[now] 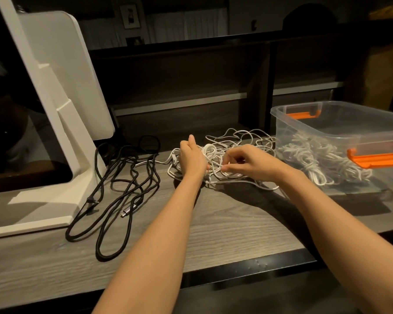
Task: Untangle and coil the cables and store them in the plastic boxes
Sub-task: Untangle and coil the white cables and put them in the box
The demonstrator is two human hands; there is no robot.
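One tangle of thin white cables [232, 152] lies in a loose heap on the grey wood-grain tabletop [225, 223], its smooth round strands looping over one another; how many separate cables it holds cannot be told. The left hand [192, 158] curls round a bunch of these white strands at the heap's left edge, thumb raised. The right hand [247, 163] pinches a single white strand between bent fingertips near the middle of the heap. To the left, well apart from the hands, braided black cables [123, 189] sprawl in long loops, with one flat metallic plug at a free end. One clear plastic box [340, 130] stands just right of the tangle, rectangular with two orange clip handles, and holds several coiled bundles of white cable. One white monitor stand [61, 132], flat-footed and angular, rises at the far left.
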